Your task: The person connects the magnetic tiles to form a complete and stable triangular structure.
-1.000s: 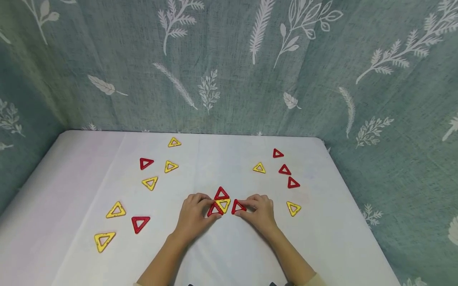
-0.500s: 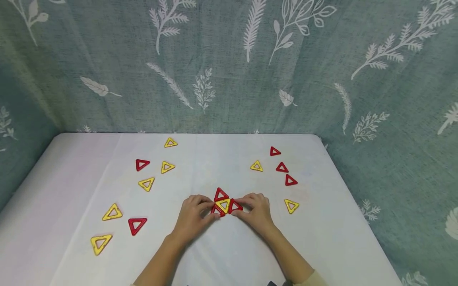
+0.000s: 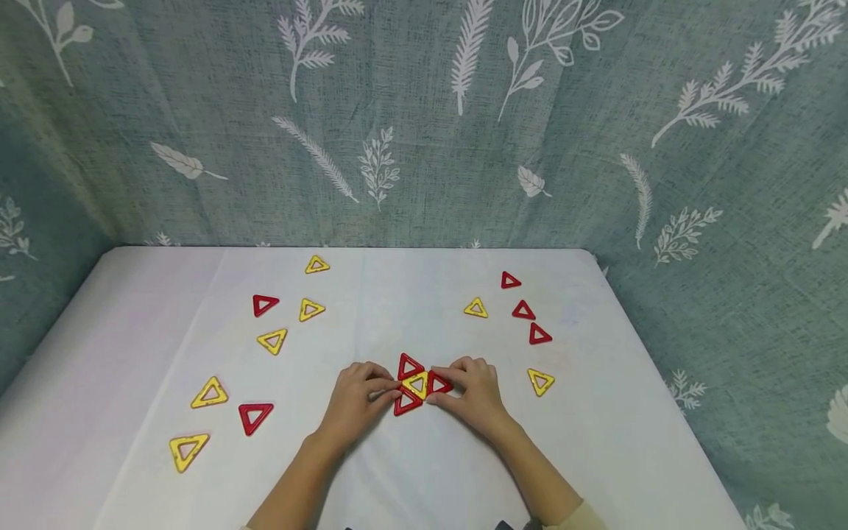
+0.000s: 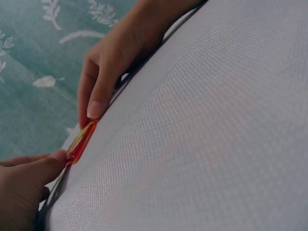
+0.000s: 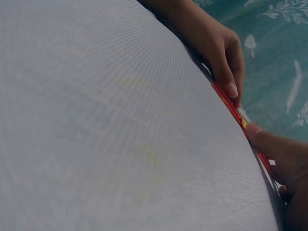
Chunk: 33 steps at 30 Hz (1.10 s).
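Note:
In the head view a yellow triangle tile lies mid-table, with a red triangle tile on each of its three sides. They are an upper red tile, a lower red tile and a right red tile. My left hand pinches the left corner, thumb on the lower red tile and fingertip by the yellow one. On the other side, the thumb and index finger of my right hand grip the right red tile by two corners. Edge-on, the tiles lie flat between both hands in the left wrist view.
Several loose yellow and red triangles lie to the left, among them a red one and a yellow one. More are at the right, including a red one and a yellow one. A patterned green cloth hangs behind the white table.
My right hand has brought its red tile leftward against the yellow one. The lower red tile has swung round against the yellow tile's lower side, and the left fingertips have shifted to its upper corner.

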Each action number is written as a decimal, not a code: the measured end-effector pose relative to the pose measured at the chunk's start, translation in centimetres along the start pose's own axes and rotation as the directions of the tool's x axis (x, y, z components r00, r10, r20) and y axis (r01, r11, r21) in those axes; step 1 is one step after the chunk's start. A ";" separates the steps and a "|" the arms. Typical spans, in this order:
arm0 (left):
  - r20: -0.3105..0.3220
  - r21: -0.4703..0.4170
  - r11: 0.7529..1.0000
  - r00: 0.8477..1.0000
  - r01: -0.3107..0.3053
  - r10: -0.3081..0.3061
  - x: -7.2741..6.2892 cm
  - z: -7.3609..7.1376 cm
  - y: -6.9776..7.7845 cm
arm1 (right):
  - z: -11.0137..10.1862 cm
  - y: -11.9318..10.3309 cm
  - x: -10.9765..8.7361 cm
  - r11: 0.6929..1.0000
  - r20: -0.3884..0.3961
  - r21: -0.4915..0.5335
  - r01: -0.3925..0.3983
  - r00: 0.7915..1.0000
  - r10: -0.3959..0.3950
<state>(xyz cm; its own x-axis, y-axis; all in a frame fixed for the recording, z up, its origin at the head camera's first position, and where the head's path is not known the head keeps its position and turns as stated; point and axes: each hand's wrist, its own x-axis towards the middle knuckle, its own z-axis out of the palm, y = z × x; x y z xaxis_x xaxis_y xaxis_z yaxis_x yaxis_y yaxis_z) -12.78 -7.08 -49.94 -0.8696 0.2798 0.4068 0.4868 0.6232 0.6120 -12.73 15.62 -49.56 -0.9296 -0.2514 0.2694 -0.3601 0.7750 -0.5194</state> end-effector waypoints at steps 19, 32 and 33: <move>0.077 0.135 0.973 0.977 0.185 -0.197 0.0 0.1 0.2 | -0.2 0.4 -0.2 0.987 0.025 0.040 0.155 0.987 -0.156; -0.021 0.099 0.958 0.963 0.270 -0.270 0.2 0.2 0.2 | 0.2 0.2 0.1 0.996 -0.133 0.036 -0.084 0.987 0.088; -0.021 0.096 0.956 0.961 0.276 -0.276 0.2 0.3 0.2 | 0.2 0.2 0.1 0.995 -0.133 0.037 -0.090 0.987 0.095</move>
<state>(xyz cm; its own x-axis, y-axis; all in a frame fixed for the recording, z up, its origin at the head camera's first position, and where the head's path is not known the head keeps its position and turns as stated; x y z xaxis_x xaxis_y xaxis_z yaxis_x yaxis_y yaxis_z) -12.88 -6.71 -49.90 -0.9682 0.0815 0.2367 0.2172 0.7432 0.6328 -12.94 15.62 -49.79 -0.9408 -0.0974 0.3248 -0.2772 0.7725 -0.5713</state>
